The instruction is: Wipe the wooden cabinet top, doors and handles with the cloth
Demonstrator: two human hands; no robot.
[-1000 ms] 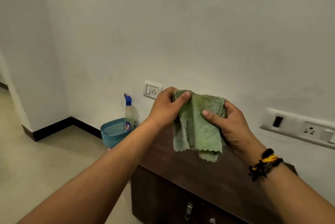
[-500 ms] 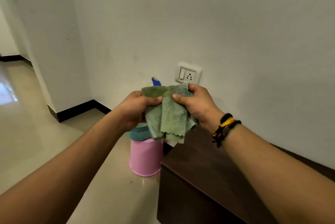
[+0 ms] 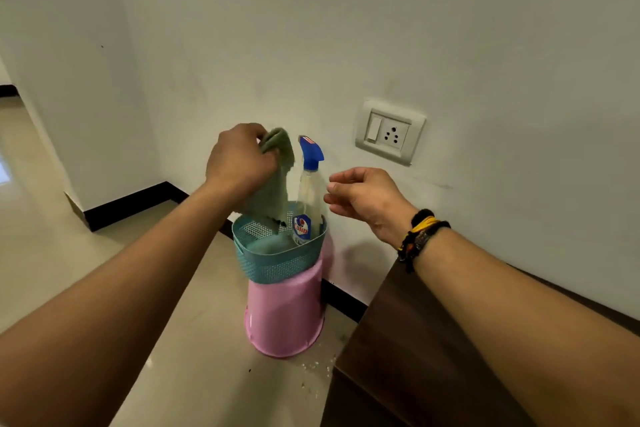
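Observation:
My left hand (image 3: 239,160) grips the green cloth (image 3: 275,181), which hangs down into a teal perforated basket (image 3: 277,264). A clear spray bottle (image 3: 308,198) with a blue trigger head stands upright in that basket, just right of the cloth. My right hand (image 3: 363,196) hovers to the right of the bottle, fingers loosely curled and apart, holding nothing. The dark wooden cabinet (image 3: 408,340) shows only its left end at the lower right, partly under my right forearm.
The basket rests on an upturned pink bucket (image 3: 284,319) on the beige floor beside the cabinet. A white switch and socket plate (image 3: 389,130) is on the wall above. Small white specks lie on the floor by the bucket.
The view swung left from the cabinet top to the basket. My right hand let go of the cloth; my left hand carried it over and down into the basket.

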